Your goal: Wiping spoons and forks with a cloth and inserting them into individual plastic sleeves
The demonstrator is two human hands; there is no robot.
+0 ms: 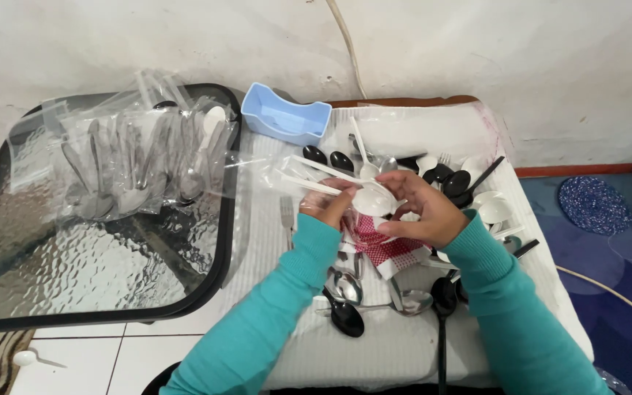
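My left hand point(328, 207) and my right hand point(422, 208) meet over the white-covered table point(404, 351), both in teal sleeves. Together they grip a white plastic spoon point(371, 196) whose handle runs up and left into a clear plastic bag point(287, 174). A red-and-white checked cloth point(383, 249) hangs just under my hands. Below them lie metal spoons point(345, 285) and black plastic spoons point(347, 319). More black and white cutlery point(462, 183) is scattered behind and to the right of my hands.
A light blue plastic holder point(285, 115) stands at the table's back left edge. To the left, a black-rimmed glass table point(82, 263) carries a heap of clear bags with cutlery point(129, 157). A white spoon point(27, 358) lies on the tiled floor. A cable point(608, 291) crosses the blue floor mat at right.
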